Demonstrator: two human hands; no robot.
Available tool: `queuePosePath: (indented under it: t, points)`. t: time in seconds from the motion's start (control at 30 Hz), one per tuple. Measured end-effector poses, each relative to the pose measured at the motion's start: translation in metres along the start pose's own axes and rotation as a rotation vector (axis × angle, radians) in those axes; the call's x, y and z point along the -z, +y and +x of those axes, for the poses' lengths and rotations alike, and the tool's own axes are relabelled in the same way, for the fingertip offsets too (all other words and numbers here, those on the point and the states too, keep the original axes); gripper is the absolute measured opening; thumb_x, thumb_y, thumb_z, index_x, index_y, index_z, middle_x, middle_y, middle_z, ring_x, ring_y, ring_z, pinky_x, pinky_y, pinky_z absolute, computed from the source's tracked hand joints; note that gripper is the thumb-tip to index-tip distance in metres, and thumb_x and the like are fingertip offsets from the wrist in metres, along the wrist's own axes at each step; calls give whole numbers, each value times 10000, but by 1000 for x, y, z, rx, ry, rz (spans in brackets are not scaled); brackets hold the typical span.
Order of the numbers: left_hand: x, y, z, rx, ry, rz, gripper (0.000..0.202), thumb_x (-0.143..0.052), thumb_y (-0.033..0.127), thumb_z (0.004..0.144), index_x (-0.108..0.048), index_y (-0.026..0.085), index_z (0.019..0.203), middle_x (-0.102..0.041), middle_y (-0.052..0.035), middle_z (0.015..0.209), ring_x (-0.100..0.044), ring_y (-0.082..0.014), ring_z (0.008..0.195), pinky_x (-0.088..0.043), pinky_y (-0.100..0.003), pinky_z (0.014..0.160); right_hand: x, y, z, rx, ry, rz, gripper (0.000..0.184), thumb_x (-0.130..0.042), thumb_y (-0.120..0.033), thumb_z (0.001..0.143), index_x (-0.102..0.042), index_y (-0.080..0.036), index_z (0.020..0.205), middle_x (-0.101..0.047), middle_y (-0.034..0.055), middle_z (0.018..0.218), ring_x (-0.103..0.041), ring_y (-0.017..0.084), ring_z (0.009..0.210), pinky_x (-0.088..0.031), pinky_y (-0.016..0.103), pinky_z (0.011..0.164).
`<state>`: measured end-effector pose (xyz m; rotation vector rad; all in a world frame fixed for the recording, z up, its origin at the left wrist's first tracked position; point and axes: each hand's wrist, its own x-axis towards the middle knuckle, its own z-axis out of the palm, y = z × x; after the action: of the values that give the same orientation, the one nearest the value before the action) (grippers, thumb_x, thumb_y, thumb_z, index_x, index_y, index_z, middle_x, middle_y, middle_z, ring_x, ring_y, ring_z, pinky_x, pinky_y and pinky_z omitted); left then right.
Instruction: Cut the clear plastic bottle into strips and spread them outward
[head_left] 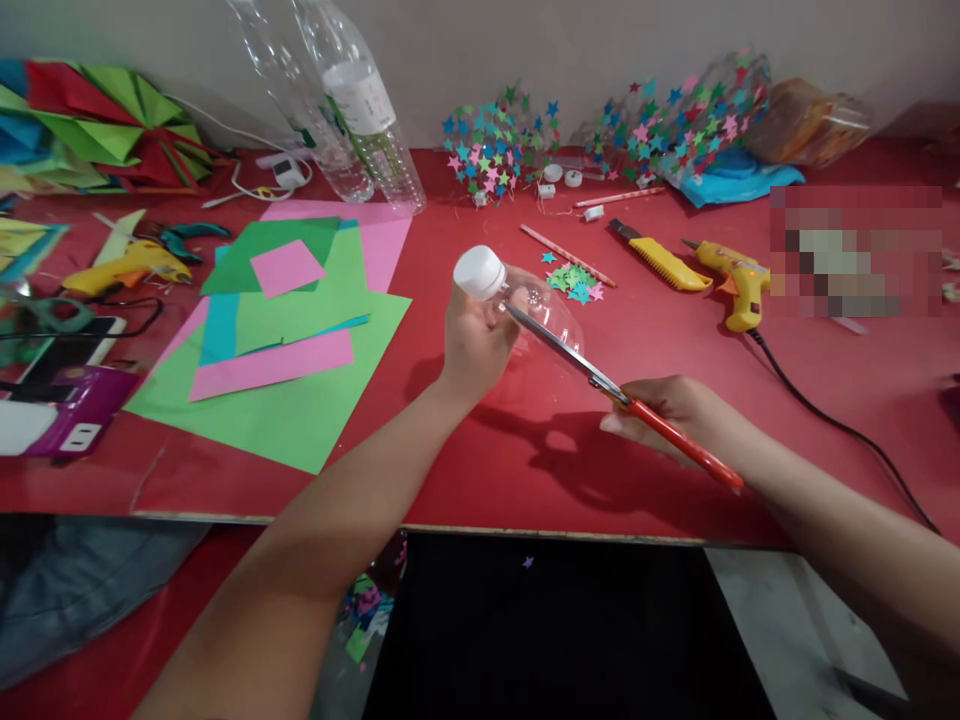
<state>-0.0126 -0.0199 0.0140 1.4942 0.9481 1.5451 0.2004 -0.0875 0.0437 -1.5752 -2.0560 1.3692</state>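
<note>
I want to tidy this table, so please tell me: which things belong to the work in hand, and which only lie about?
In use:
capped bottle piece in the left hand
scissors in the right hand

Apparently just lying about:
yellow cutter
coloured paper
tall bottles
glue gun at right

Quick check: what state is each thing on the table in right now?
Bottle top: held by the left hand, white cap on.
Scissors: in the right hand, tips at the bottle top; blade opening unclear.
Utility knife: lying down; blade unclear.
Right glue gun: lying down, cord attached; power unclear.
Left glue gun: lying down.
Labelled bottle: standing.
Paper sheets: flat, overlapping.
Star pieces: loose, piled.
</note>
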Motion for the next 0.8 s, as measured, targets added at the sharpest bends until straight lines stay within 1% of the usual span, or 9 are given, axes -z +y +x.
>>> queuePosePath:
  t: [0.17,0.3,0.37,0.43,0.5,0.6,0.7,0.8]
  points:
    - [1,-4,-1,24,19,23,148,-649,359,808,-565,250,863,-717,-36,881,-686,-188,906,-535,-364,865,0,-1,1,-5,8,-40,464,-628,-623,749,-487,-200,621,-383,-39,561,-353,98,501,-307,244,474]
    - [0,-9,2,45,7,-63,179,-663,373,795,-553,249,864,-721,-38,862,-694,-194,907,-542,-358,817,1,0,3,40,-3,-32,491,-600,-642,764,-451,-201,604,-372,-40,560,-339,95,503,-300,239,474]
    - [1,-13,5,84,56,-121,184,-660,372,791,-537,247,849,-723,-34,838,-701,-201,895,-549,-359,783,1,1,5,62,-25,-54,498,-588,-643,773,-441,-199,601,-376,-40,561,-338,93,507,-295,235,477]
    - [4,-17,10,131,122,-155,175,-650,361,785,-529,243,830,-725,-33,846,-701,-206,908,-553,-362,781,1,3,7,64,-5,-105,496,-601,-646,760,-469,-193,608,-387,-38,564,-334,92,517,-290,233,482]
    - [7,-21,14,183,137,-213,178,-658,344,762,-534,238,832,-724,-40,896,-697,-216,944,-554,-370,791,2,4,8,54,72,-129,494,-611,-655,742,-501,-189,621,-392,-39,555,-329,93,516,-278,236,482]
    - [8,-22,13,320,94,-339,208,-695,302,709,-540,223,822,-704,-40,898,-697,-228,945,-556,-380,793,3,7,10,33,217,-66,496,-604,-665,735,-507,-191,621,-393,-39,525,-345,97,497,-265,245,478]
    - [3,-18,6,444,-22,-417,227,-714,293,688,-541,209,809,-667,-24,851,-699,-232,938,-557,-385,806,5,10,14,15,351,-14,469,-616,-636,737,-506,-192,636,-428,-32,529,-367,98,493,-269,249,484]
    - [-6,-12,-3,511,-125,-448,285,-731,314,678,-532,201,849,-656,-12,832,-702,-238,945,-555,-404,835,4,13,20,19,443,-38,436,-625,-600,735,-499,-192,652,-431,-34,537,-362,95,502,-263,246,490]
